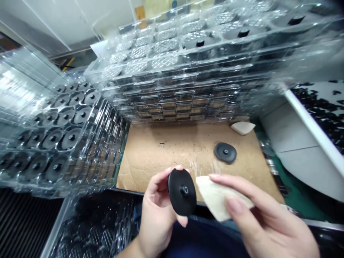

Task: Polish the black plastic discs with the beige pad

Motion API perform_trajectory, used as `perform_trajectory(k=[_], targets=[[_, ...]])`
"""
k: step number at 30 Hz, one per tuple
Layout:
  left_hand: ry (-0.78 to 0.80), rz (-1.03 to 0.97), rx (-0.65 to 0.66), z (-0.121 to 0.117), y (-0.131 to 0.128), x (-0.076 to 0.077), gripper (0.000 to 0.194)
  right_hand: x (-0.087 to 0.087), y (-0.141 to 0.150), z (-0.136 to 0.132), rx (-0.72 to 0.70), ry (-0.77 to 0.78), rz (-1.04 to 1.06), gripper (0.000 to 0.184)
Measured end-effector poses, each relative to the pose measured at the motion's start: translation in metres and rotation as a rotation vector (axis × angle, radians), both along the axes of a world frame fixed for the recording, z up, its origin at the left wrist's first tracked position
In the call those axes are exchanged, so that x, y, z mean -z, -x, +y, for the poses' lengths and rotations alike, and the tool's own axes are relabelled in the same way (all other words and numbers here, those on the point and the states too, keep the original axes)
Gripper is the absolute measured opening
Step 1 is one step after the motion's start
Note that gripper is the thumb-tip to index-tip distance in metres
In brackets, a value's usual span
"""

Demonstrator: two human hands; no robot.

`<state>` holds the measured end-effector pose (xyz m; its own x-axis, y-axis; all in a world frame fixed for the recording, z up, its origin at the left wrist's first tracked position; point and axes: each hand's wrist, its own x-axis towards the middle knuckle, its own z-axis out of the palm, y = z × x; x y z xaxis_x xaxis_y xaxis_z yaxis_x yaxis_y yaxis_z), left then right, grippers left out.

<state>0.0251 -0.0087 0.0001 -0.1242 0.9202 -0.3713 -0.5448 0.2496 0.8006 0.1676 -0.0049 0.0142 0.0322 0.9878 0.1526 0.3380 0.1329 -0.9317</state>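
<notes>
My left hand (157, 211) pinches a round black disc (182, 191) with a small hub in its middle, held on edge just above the near side of a cardboard sheet (172, 150). Beside it my right hand (264, 222) grips a pale folded wiping cloth (215, 197), whose corner nearly touches the disc. A second black disc (225, 152) lies flat on the cardboard to the right, apart from both hands.
Stacks of clear plastic trays (174, 75) rise behind the cardboard; another stack on the left (59, 136) holds several black discs. A second pale cloth (242, 127) lies at the back right. A white bin (319, 122) with small black parts stands at the right.
</notes>
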Motion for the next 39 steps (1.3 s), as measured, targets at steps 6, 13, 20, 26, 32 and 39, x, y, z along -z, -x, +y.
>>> perform_trajectory(k=[6,13,20,26,32,39], targets=[[0.034,0.098,-0.075,-0.002,0.011,0.006,0.059,-0.004,0.007,0.0,-0.279,-0.009,-0.118,0.024],[0.01,-0.004,-0.018,0.0,0.011,0.01,0.057,0.015,-0.023,-0.005,-0.06,0.207,-0.134,0.019],[0.024,-0.236,0.116,-0.005,0.008,0.006,0.056,-0.018,0.016,0.01,-0.254,-0.316,-0.078,0.028],[0.216,-0.277,0.123,-0.009,0.009,0.007,0.043,-0.015,0.027,0.018,-0.418,-0.238,-0.197,0.024],[0.313,-0.407,0.202,-0.005,0.014,0.003,0.038,-0.018,0.009,0.008,-0.538,-0.271,-0.231,0.026],[0.315,-0.45,0.295,-0.002,0.011,0.004,0.043,-0.022,0.0,0.022,-0.45,-0.349,-0.434,0.026]])
